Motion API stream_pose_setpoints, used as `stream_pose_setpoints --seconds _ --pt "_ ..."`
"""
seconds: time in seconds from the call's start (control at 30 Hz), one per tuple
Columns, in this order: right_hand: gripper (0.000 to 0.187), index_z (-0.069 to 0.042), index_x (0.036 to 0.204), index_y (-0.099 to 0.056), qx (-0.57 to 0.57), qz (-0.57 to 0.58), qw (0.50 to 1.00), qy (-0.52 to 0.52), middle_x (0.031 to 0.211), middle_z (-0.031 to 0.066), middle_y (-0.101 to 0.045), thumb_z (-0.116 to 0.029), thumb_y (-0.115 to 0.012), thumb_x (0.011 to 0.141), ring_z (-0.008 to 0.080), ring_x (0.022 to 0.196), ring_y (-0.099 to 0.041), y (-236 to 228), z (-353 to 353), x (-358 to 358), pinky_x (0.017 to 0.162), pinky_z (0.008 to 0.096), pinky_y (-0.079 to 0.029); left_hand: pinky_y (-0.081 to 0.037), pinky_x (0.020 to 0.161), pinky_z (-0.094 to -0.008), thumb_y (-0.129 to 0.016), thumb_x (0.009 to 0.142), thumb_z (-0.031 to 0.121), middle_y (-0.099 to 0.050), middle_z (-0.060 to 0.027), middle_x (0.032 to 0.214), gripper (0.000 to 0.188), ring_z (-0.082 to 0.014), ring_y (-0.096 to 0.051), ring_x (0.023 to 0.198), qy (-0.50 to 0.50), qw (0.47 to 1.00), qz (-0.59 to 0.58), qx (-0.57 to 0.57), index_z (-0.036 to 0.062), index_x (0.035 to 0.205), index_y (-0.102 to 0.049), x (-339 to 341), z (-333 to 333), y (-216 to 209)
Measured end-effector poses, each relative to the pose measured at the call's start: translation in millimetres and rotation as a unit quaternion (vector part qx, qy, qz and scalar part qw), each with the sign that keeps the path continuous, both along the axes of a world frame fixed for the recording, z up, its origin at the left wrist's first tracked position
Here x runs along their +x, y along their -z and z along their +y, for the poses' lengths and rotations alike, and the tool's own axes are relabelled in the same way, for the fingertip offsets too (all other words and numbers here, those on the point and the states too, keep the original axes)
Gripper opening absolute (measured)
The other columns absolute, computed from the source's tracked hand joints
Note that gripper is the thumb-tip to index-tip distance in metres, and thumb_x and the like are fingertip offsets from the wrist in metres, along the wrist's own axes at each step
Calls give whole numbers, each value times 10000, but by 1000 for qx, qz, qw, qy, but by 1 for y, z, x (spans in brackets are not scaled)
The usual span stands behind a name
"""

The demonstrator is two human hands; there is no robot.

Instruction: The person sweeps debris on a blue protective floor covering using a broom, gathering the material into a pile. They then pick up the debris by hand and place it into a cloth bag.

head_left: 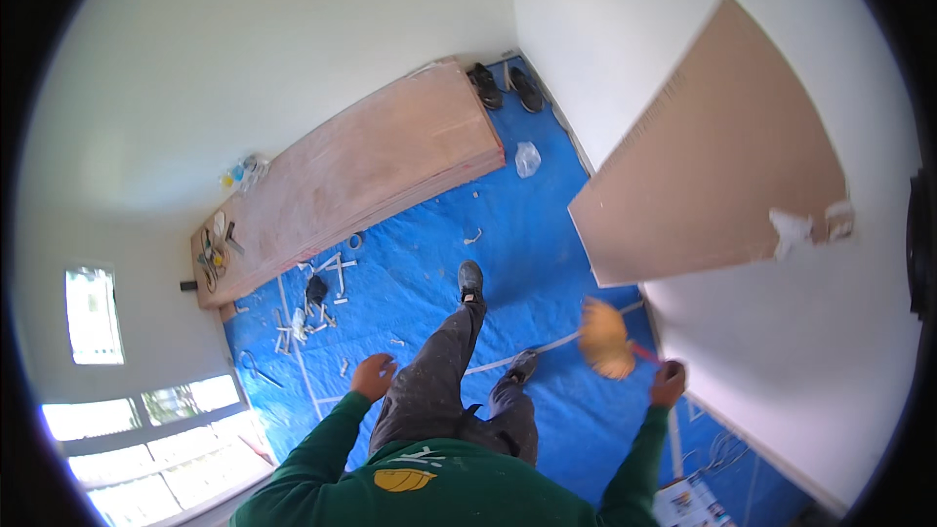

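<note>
Room for you on blue sheet (pixel 542 259) left of leaning board (pixel 717 166), past its edge.
Your right hand (pixel 669 385), below board, fist closed on tan broom (pixel 605 340) fanning leftward; left hand (pixel 373 377) loosely curled, looks empty.

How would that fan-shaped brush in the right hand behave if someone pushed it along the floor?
The brush is probably light for its size, since the right hand alone holds it out by its slim pink handle. Its tan head is blurred, but the fan shape suggests bristles that would likely bend when pushed.
</note>
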State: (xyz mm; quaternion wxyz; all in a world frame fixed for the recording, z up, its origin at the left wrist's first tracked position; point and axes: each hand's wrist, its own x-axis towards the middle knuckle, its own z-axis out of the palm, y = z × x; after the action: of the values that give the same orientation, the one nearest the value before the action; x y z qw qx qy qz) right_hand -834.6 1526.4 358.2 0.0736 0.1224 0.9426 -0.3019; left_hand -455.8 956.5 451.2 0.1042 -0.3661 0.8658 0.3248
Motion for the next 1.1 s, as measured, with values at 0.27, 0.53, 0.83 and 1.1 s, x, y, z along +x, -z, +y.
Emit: stream_pose_setpoints --seconds 0.27,0.53,0.83,1.1 --pt "100 9 956 -611 -156 90 925 -335 811 106 -602 -20 -671 882 170 635 -615 -300 -331 4 598 295 -493 -386 1054 -533 -780 800 375 -557 -190 1347 674 -375 -533 1238 287 899 319 90 81 1351 -527 -295 45 -60" --pt "466 11 1229 -545 -204 83 851 -477 1112 141 -648 -73 -771 830 243 946 -679 -351 -537 -118 840 360 -539 -565 805 -425 -757 837 246 -732 -124 906 209 -266 -719 876 26 903 365 227 56 918 -722 -388 -146 -65" --pt "557 -24 1333 -530 -48 -221 830 -510 1198 140 -621 -276 -734 881 228 849 -690 -152 -574 -244 757 351 -548 -227 444 -236 -648 973 161 -397 98 593 268 -15 -342 494 -482 693 525 109 130 717 -572 -347 -462 -33" --pt "439 -63 1290 -571 -185 -401 860 -255 1124 74 -632 -252 -698 915 199 832 -683 -17 -635 -435 719 353 -571 -245 486 -245 -512 1034 208 -357 39 589 392 -55 -320 533 -497 663 560 -16 112 663 -428 -383 -461 -23"
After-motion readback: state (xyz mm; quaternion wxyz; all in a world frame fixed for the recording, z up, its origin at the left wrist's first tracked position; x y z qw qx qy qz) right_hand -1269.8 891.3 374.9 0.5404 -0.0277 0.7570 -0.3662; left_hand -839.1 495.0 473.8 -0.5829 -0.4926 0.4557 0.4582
